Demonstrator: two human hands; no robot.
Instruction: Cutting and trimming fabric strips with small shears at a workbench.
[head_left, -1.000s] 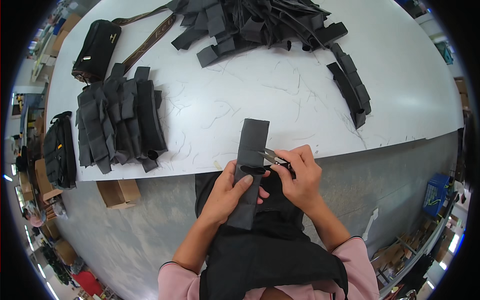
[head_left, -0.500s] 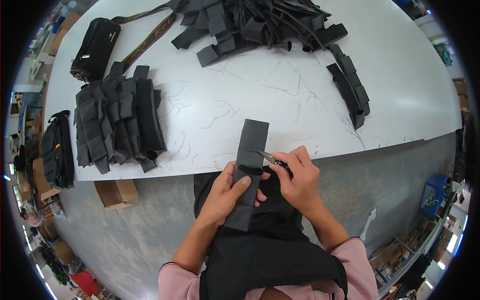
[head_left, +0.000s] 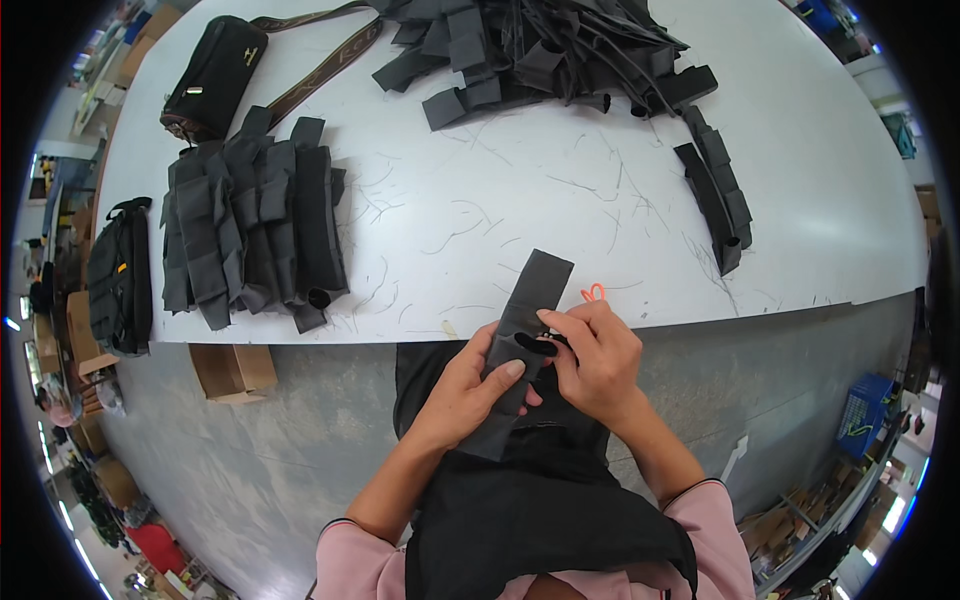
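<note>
My left hand (head_left: 470, 390) is closed around a dark grey fabric strip (head_left: 541, 282) with stitched loop sections, thumb on top and fingertips underneath. The strip tilts up to the right, just off the table's near edge, and one dark loop (head_left: 534, 345) gapes beside my thumb. Closed at the strip's right side, my right hand (head_left: 600, 362) has its thumb and index finger pinched close to the loop. An orange loop (head_left: 595, 292) sticks out above its knuckles, seemingly part of the thread snips kept in this hand; their blades are hidden. Any thread between the fingertips is too small to see.
The white table (head_left: 420, 170) bears loose thread scraps. A big strip pile (head_left: 540, 55) lies at the back, a neater stack (head_left: 255, 220) at left, and a few strips (head_left: 715, 190) at right. A black bag (head_left: 215, 78) and a backpack (head_left: 120, 280) sit at far left.
The snips' blades have swung out of sight and an orange loop now shows above my right hand. Its fingertips have moved in to the strip, which tilts more to the right.
</note>
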